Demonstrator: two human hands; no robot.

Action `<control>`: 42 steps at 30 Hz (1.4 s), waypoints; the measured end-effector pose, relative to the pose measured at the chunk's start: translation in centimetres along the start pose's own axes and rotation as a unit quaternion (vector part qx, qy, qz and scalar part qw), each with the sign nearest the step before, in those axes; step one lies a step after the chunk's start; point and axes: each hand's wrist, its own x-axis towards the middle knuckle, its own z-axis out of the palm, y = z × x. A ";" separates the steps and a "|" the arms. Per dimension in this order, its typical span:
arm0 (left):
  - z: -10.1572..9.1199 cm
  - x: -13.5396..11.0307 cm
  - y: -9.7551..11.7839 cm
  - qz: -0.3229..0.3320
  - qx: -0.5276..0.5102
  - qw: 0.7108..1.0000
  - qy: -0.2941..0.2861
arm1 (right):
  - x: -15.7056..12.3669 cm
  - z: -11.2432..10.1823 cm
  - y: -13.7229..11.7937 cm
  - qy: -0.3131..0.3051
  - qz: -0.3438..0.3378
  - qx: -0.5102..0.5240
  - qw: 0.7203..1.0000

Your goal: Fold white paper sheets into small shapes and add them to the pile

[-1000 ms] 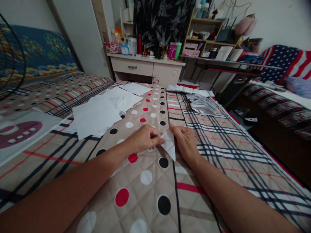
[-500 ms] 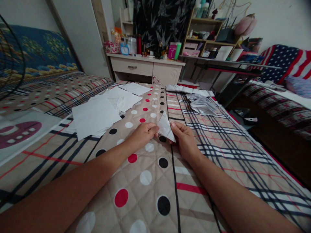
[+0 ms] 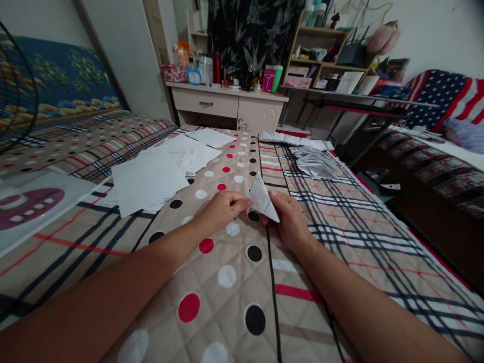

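A small white sheet of paper [image 3: 262, 197], folded into a triangle with its tip pointing away from me, is held just above the bed. My left hand [image 3: 228, 206] pinches its left corner between thumb and fingers. On the other side, my right hand [image 3: 289, 214] grips the right edge, with some fingers hidden behind the paper. Faint print shows near the lower right edge of the triangle. To the left lies a spread of loose white paper sheets [image 3: 149, 176]. Folded paper pieces [image 3: 315, 162] are bunched at the right, in front of a long row of folded paper [image 3: 295, 139].
The quilted bedspread [image 3: 227, 312] has dots and plaid. A plastic bag with a purple print [image 3: 34, 206] lies at the left, near a fan guard [image 3: 36, 96]. Beyond the bed stand a white dresser [image 3: 212, 105] and a shelf [image 3: 321, 63].
The paper triangle has turned slightly and shifted a little to the right, so print now shows along its edge. My left hand has followed it slightly rightward.
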 end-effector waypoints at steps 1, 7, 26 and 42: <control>0.0 0.0 0.0 0.000 0.000 1.000 0.001 | 0.0 0.0 -0.1 0.004 -0.001 -0.001 1.000; 0.0 -0.1 0.1 0.003 -0.010 1.000 -0.001 | 0.0 0.1 -0.3 0.007 0.003 0.002 1.000; 0.1 -0.2 -0.1 0.009 0.060 0.998 -0.011 | 0.0 0.4 -0.1 -0.003 0.025 -0.059 0.998; 0.3 -1.5 1.2 0.319 0.360 0.875 0.060 | 0.5 -0.4 0.6 0.069 -0.067 -0.276 0.956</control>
